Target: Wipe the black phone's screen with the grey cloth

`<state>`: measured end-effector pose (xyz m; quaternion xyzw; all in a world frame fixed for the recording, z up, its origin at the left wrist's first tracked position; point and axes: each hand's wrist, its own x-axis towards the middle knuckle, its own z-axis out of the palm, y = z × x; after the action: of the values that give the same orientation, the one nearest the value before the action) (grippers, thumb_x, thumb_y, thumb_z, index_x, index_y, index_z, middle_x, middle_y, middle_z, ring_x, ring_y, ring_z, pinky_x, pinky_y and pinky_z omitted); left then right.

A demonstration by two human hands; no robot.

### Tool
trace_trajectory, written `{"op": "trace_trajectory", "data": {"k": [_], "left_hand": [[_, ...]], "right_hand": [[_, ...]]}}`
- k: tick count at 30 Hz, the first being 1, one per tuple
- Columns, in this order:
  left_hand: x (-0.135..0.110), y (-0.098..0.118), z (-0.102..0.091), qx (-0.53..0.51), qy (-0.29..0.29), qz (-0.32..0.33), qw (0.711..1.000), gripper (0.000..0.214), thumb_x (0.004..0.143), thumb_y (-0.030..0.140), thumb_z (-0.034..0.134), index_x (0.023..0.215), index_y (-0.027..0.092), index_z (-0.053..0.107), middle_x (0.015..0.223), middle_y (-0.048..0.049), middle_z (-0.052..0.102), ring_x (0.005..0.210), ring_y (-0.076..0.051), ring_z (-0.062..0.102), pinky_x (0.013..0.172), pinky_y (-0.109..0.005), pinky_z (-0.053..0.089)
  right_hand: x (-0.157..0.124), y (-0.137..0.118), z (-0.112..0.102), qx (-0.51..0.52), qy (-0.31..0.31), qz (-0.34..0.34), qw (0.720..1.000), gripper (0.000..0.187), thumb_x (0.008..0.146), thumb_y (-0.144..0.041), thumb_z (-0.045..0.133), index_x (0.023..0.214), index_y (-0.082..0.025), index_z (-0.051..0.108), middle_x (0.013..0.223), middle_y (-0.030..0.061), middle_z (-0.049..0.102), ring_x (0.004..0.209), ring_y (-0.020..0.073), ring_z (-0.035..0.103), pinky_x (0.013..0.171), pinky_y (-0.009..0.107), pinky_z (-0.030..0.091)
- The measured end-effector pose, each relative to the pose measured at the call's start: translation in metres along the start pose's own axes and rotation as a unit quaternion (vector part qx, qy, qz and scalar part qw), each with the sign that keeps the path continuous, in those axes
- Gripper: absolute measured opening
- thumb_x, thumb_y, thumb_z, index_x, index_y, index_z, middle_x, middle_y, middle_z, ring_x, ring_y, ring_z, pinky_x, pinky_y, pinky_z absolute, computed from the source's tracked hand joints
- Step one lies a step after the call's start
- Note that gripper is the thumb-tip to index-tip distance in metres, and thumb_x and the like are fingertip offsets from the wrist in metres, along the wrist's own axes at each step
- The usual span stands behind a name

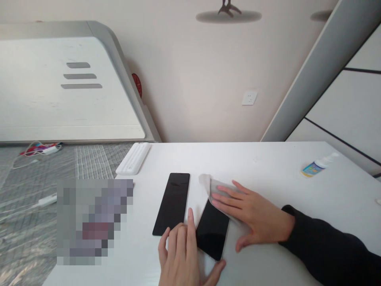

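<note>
A pale pinkish wall point(193, 79) fills the back of the room in soft, even light, with a white socket point(249, 97) low on it and a dark decal point(228, 15) right up at the top edge. Over on the left there's a white headboard point(44, 107) with a grey rim and three grey slots point(79, 75), standing above a bed point(29, 190) in grey checked cover. The white tabletop point(268, 159) spreads across the foreground, and a slanting grey panel point(312, 71) beside white panels point(342, 115) with dark seams closes off the right.
</note>
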<state>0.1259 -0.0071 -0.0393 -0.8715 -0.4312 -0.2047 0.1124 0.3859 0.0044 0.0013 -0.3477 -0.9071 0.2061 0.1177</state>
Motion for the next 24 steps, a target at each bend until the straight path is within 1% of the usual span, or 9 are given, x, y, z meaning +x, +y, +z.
{"op": "trace_trajectory", "data": {"k": [3, 4, 8, 10, 13, 17, 18, 22, 24], "left_hand": [[0.0002, -0.0005, 0.0006, 0.003, 0.007, 0.01, 1.0, 0.11, 0.086, 0.067, 0.058, 0.158, -0.004, 0.015, 0.112, -0.0164, 0.066, 0.103, -0.03, 0.059, 0.104, -0.048, 0.033], [0.0003, -0.0008, 0.0009, 0.004, 0.007, 0.01, 1.0, 0.11, 0.086, 0.067, 0.058, 0.158, -0.004, 0.016, 0.112, -0.0164, 0.066, 0.103, -0.03, 0.059, 0.104, -0.048, 0.033], [0.0006, -0.0013, 0.0019, 0.0, -0.004, -0.003, 1.0, 0.11, 0.086, 0.066, 0.059, 0.158, -0.005, 0.016, 0.109, -0.0158, 0.067, 0.103, -0.03, 0.06, 0.103, -0.048, 0.035], [0.0006, -0.0016, 0.0021, -0.005, -0.003, -0.002, 1.0, 0.111, 0.086, 0.069, 0.057, 0.159, -0.003, 0.015, 0.107, -0.0148, 0.068, 0.102, -0.03, 0.061, 0.101, -0.048, 0.036], [0.001, -0.002, 0.0017, -0.015, -0.005, -0.007, 1.0, 0.111, 0.087, 0.072, 0.054, 0.16, 0.001, 0.012, 0.107, -0.0141, 0.069, 0.101, -0.03, 0.062, 0.1, -0.048, 0.038], [0.0028, -0.0024, 0.0014, -0.032, -0.024, -0.019, 0.999, 0.107, 0.088, 0.066, 0.057, 0.159, -0.002, 0.015, 0.107, -0.0143, 0.069, 0.101, -0.03, 0.062, 0.101, -0.048, 0.038], [0.0032, -0.0024, 0.0013, -0.035, -0.026, -0.02, 0.999, 0.108, 0.087, 0.067, 0.058, 0.159, -0.002, 0.016, 0.107, -0.0144, 0.068, 0.101, -0.03, 0.062, 0.102, -0.048, 0.038], [0.0036, -0.002, -0.0006, -0.038, -0.027, -0.02, 0.999, 0.111, 0.085, 0.07, 0.059, 0.16, 0.001, 0.014, 0.109, -0.0154, 0.068, 0.102, -0.03, 0.062, 0.101, -0.048, 0.038], [0.0036, -0.0018, -0.0024, -0.044, -0.037, -0.026, 0.998, 0.11, 0.086, 0.068, 0.059, 0.16, 0.001, 0.013, 0.109, -0.0151, 0.069, 0.102, -0.03, 0.063, 0.101, -0.048, 0.039]], "right_hand": [[0.0, -0.0008, 0.0007, 0.045, -0.035, -0.073, 0.996, 0.081, 0.101, -0.052, 0.056, 0.164, -0.015, 0.02, 0.163, 0.0136, 0.036, 0.155, 0.0263, 0.025, 0.129, 0.048, 0.002], [0.0, 0.0, 0.0006, 0.051, -0.038, -0.08, 0.995, 0.079, 0.102, -0.051, 0.054, 0.164, -0.016, 0.019, 0.163, 0.0128, 0.038, 0.155, 0.0248, 0.027, 0.129, 0.047, 0.002], [0.0002, 0.0057, -0.0013, 0.008, 0.004, 0.001, 1.0, 0.088, 0.097, -0.059, 0.059, 0.163, -0.014, 0.023, 0.163, 0.0164, 0.035, 0.155, 0.0318, 0.023, 0.127, 0.055, -0.002], [0.0006, 0.0035, -0.0007, 0.024, -0.008, -0.022, 0.999, 0.083, 0.1, -0.054, 0.056, 0.163, -0.012, 0.021, 0.165, 0.0152, 0.032, 0.156, 0.029, 0.021, 0.128, 0.052, 0.0], [0.0007, -0.0011, 0.001, 0.06, -0.028, -0.084, 0.994, 0.072, 0.105, -0.044, 0.049, 0.163, -0.013, 0.019, 0.163, 0.0113, 0.038, 0.155, 0.0219, 0.027, 0.129, 0.045, 0.004], [-0.0014, 0.0023, 0.002, 0.001, 0.031, -0.007, 1.0, 0.087, 0.097, -0.058, 0.06, 0.162, -0.012, 0.024, 0.16, 0.0172, 0.041, 0.153, 0.0308, 0.029, 0.128, 0.055, 0.007], [-0.0019, 0.0024, 0.0027, -0.009, 0.034, 0.001, 0.999, 0.086, 0.097, -0.058, 0.059, 0.162, -0.011, 0.026, 0.161, 0.0177, 0.04, 0.154, 0.0314, 0.029, 0.128, 0.055, 0.008], [-0.0025, 0.0003, 0.0045, 0.008, 0.0, -0.073, 0.997, 0.059, 0.108, -0.037, 0.044, 0.161, -0.015, 0.03, 0.158, 0.0104, 0.046, 0.153, 0.0196, 0.032, 0.129, 0.041, 0.008], [-0.0027, 0.0035, 0.0027, 0.0, 0.015, -0.048, 0.999, 0.065, 0.106, -0.043, 0.049, 0.161, -0.015, 0.029, 0.158, 0.0119, 0.046, 0.153, 0.0224, 0.031, 0.129, 0.046, 0.008]]}}
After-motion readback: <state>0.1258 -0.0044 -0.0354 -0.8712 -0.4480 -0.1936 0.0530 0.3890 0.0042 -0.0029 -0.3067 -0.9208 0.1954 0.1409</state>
